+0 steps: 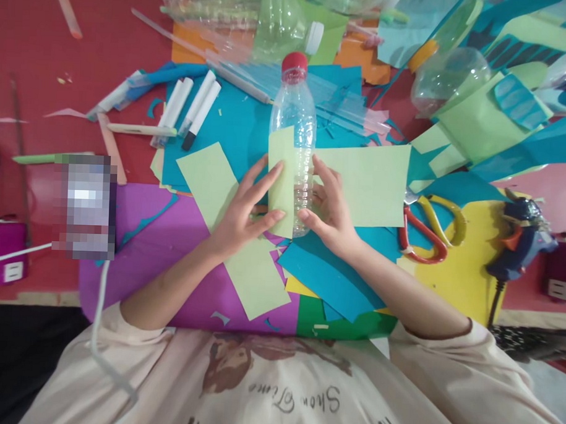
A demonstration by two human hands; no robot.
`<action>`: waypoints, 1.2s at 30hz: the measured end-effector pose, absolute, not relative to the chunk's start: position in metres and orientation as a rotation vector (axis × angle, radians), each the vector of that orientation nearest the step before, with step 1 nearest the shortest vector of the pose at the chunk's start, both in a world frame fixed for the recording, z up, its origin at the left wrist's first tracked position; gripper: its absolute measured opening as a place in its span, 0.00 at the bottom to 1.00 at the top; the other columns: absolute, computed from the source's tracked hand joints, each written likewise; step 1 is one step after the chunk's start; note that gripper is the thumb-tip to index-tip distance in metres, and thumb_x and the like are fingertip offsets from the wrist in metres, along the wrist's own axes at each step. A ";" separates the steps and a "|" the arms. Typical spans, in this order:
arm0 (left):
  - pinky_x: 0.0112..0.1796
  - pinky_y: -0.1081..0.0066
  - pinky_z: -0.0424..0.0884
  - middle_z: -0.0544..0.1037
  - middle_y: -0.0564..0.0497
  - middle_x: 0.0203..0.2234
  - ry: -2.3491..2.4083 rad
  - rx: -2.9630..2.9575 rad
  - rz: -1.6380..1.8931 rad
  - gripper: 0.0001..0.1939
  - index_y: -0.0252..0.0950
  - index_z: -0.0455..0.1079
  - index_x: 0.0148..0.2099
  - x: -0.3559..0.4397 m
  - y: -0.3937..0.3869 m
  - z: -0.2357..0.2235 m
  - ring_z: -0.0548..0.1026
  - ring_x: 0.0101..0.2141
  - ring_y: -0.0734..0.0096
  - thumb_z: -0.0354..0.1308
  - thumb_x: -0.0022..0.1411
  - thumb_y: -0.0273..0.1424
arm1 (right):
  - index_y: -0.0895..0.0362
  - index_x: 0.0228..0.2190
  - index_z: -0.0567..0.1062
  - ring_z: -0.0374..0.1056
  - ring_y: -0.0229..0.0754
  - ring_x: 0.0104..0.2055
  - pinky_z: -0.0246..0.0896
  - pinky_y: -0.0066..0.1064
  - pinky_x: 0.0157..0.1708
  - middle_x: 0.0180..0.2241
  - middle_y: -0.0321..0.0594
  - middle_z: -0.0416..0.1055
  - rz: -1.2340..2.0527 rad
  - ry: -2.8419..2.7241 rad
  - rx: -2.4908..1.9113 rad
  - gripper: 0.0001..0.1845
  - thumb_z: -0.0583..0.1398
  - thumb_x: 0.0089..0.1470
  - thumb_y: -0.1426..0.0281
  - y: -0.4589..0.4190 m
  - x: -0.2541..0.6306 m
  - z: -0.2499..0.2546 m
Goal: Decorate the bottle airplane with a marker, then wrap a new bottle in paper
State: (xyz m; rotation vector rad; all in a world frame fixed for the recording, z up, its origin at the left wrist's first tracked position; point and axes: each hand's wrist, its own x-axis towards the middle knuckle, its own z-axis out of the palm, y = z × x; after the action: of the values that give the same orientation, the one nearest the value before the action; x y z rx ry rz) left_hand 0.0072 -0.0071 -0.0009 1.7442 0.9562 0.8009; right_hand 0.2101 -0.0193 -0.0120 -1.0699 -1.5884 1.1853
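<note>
A clear plastic bottle with a red cap lies on blue paper, cap pointing away from me. A light green paper sheet runs under and around the bottle's lower half. My left hand presses the sheet's left flap against the bottle with fingers stretched out. My right hand holds the bottle's base from the right, fingers curled on it and on the green sheet.
Another green strip lies over purple paper. Red and yellow scissors and a blue glue gun lie to the right. Markers, more empty bottles and paper scraps lie beyond. A pixelated patch is at left.
</note>
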 end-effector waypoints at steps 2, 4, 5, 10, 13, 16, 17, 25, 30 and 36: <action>0.44 0.66 0.82 0.46 0.55 0.70 0.959 1.754 0.794 0.32 0.62 0.46 0.68 0.007 -0.007 -0.002 0.52 0.67 0.42 0.53 0.66 0.47 | 0.39 0.64 0.51 0.63 0.48 0.58 0.66 0.46 0.57 0.59 0.43 0.53 1.122 -1.627 -1.087 0.37 0.57 0.58 0.52 -0.019 0.211 -0.014; 0.44 0.65 0.82 0.45 0.55 0.70 0.964 1.759 0.787 0.33 0.62 0.46 0.68 0.007 -0.006 -0.002 0.51 0.67 0.42 0.53 0.66 0.48 | 0.41 0.64 0.51 0.61 0.50 0.59 0.67 0.46 0.55 0.58 0.44 0.55 1.061 -1.670 -1.124 0.38 0.57 0.57 0.50 -0.018 0.211 -0.015; 0.44 0.65 0.82 0.45 0.55 0.70 0.964 1.759 0.784 0.33 0.62 0.45 0.68 0.007 -0.006 -0.003 0.51 0.67 0.42 0.53 0.66 0.48 | 0.42 0.65 0.50 0.61 0.50 0.58 0.68 0.46 0.54 0.57 0.44 0.55 1.045 -1.684 -1.140 0.39 0.56 0.57 0.49 -0.018 0.211 -0.015; 0.44 0.65 0.82 0.45 0.54 0.70 0.969 1.756 0.788 0.33 0.61 0.45 0.69 0.007 -0.005 -0.004 0.52 0.67 0.42 0.53 0.66 0.49 | 0.37 0.65 0.47 0.64 0.47 0.53 0.73 0.42 0.46 0.58 0.44 0.53 0.959 -1.747 -1.135 0.36 0.54 0.60 0.50 -0.020 0.210 -0.013; 0.42 0.65 0.82 0.45 0.54 0.70 0.978 1.756 0.796 0.33 0.62 0.46 0.68 0.007 -0.004 -0.005 0.54 0.66 0.41 0.54 0.65 0.49 | 0.27 0.63 0.46 0.61 0.49 0.58 0.72 0.44 0.48 0.61 0.38 0.47 0.805 -1.832 -1.110 0.31 0.51 0.63 0.53 -0.020 0.209 -0.009; 0.40 0.65 0.83 0.46 0.55 0.70 0.971 1.761 0.813 0.34 0.63 0.46 0.68 0.007 -0.003 -0.006 0.56 0.65 0.41 0.55 0.64 0.49 | 0.23 0.62 0.48 0.59 0.52 0.62 0.69 0.48 0.54 0.62 0.32 0.44 0.720 -1.892 -1.064 0.27 0.48 0.65 0.57 -0.020 0.208 -0.007; 0.40 0.65 0.83 0.46 0.55 0.70 0.969 1.764 0.817 0.34 0.63 0.46 0.68 0.007 -0.003 -0.007 0.56 0.65 0.41 0.55 0.64 0.49 | 0.23 0.62 0.49 0.58 0.52 0.62 0.69 0.48 0.54 0.62 0.32 0.44 0.702 -1.904 -1.053 0.27 0.48 0.65 0.57 -0.020 0.208 -0.007; 0.40 0.64 0.83 0.45 0.54 0.70 0.977 1.739 0.802 0.35 0.61 0.48 0.68 0.009 -0.002 -0.006 0.53 0.66 0.40 0.55 0.63 0.53 | 0.28 0.62 0.52 0.67 0.45 0.54 0.72 0.46 0.52 0.60 0.38 0.48 0.635 -1.907 -1.031 0.26 0.49 0.65 0.58 -0.019 0.209 -0.008; 0.42 0.61 0.82 0.43 0.55 0.70 0.946 1.710 0.828 0.36 0.61 0.49 0.67 0.009 -0.004 -0.007 0.53 0.66 0.39 0.57 0.60 0.54 | 0.35 0.62 0.56 0.71 0.43 0.48 0.76 0.44 0.47 0.60 0.42 0.50 0.665 -1.900 -0.969 0.26 0.49 0.64 0.55 -0.020 0.209 -0.006; 0.44 0.59 0.81 0.40 0.54 0.70 0.926 1.722 0.836 0.41 0.61 0.47 0.68 0.008 -0.005 -0.010 0.50 0.67 0.38 0.59 0.57 0.55 | 0.40 0.59 0.60 0.71 0.47 0.52 0.78 0.42 0.42 0.58 0.45 0.53 0.617 -1.897 -0.953 0.25 0.55 0.62 0.56 -0.023 0.207 -0.005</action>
State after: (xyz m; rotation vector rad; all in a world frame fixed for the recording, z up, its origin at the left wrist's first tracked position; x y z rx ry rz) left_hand 0.0080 -0.0051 -0.0096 1.7223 0.9262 0.8363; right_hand 0.2067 -0.0227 -0.0048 -0.9526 -1.8965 0.6167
